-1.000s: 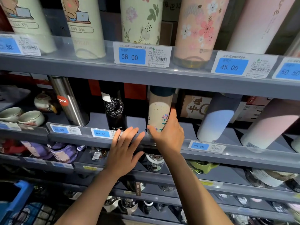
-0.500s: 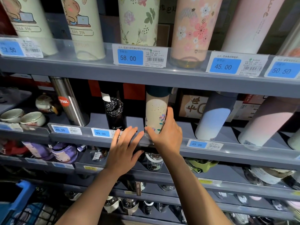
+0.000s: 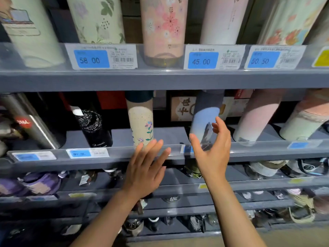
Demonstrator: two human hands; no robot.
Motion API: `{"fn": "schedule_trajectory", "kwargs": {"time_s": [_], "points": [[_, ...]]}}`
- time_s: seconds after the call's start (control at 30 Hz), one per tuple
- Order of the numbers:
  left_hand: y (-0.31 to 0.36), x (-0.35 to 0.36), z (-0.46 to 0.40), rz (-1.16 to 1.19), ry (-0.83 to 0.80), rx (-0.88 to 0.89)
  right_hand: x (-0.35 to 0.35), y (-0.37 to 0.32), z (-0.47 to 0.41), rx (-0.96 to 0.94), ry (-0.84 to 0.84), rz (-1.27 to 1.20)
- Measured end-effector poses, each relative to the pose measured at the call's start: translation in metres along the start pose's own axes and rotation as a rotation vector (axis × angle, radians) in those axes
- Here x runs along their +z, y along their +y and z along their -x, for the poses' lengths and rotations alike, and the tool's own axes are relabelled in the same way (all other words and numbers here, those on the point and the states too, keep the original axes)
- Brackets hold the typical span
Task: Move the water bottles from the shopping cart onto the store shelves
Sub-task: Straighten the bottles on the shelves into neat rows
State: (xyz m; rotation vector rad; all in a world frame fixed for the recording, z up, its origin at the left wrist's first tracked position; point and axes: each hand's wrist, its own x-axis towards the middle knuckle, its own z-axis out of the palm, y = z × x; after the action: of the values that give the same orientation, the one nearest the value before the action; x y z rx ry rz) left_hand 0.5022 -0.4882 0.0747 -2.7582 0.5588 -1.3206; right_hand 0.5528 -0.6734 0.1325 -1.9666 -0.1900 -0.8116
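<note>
Standing upright at centre frame on the middle shelf [image 3: 170, 134], the cream flowered bottle [image 3: 141, 125] with its dark cap, base tucked behind the clear lip that carries the price tags, probably so it cannot slide off. Just right of it, well apart across a bare patch of shelf, a blue bottle [image 3: 204, 122] with a mountain print, leaning as its neighbours do under the wide lens. In front of that blue bottle, the right hand [image 3: 212, 152]: opened wide, thumb low and fingers curled, holding nothing, seemingly shaped to cup the bottle's side; contact cannot be told. Lower centre, the left hand [image 3: 144, 170]: flat, fingers spread, empty, fingertips at the shelf lip just below the cream bottle, likely steadying or checking the row. To the left on the same shelf, a black speckled bottle [image 3: 92, 129] and a steel flask [image 3: 30, 122] with a red sticker. Above, the upper shelf [image 3: 160, 79] with taller floral bottles and blue price tags reading 58.00, 45.00, 50.50. Below, dimmer grey shelves crowded with smaller wares, blurred. No shopping cart visible anywhere in this view.
</note>
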Motion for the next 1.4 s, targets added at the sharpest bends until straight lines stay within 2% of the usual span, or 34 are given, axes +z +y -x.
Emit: {"fn": "schedule_trajectory", "kwargs": {"time_s": [0.07,0.17,0.37,0.5,0.97,1.23,1.4], "points": [[0.011,0.013,-0.021,0.048,-0.021,0.042,-0.009,0.007,-0.012,0.038,0.013,0.023],[0.017,0.035,-0.034,0.110,-0.068,-0.010,-0.015,0.014,-0.028,0.084,-0.034,0.039],[0.014,0.054,-0.028,-0.082,-0.077,0.051,-0.004,0.019,-0.052,0.200,-0.214,-0.004],[0.014,0.054,-0.030,-0.150,-0.061,0.075,0.007,0.021,-0.049,0.271,-0.272,-0.091],[0.015,0.058,-0.028,-0.200,-0.051,0.091,0.016,0.014,-0.034,0.217,-0.079,0.072],[0.016,0.057,-0.028,-0.200,-0.049,0.082,0.012,0.023,-0.034,0.241,-0.213,-0.019],[0.016,0.057,-0.029,-0.202,-0.056,0.088,0.020,0.022,-0.032,0.213,-0.140,0.040]]}}
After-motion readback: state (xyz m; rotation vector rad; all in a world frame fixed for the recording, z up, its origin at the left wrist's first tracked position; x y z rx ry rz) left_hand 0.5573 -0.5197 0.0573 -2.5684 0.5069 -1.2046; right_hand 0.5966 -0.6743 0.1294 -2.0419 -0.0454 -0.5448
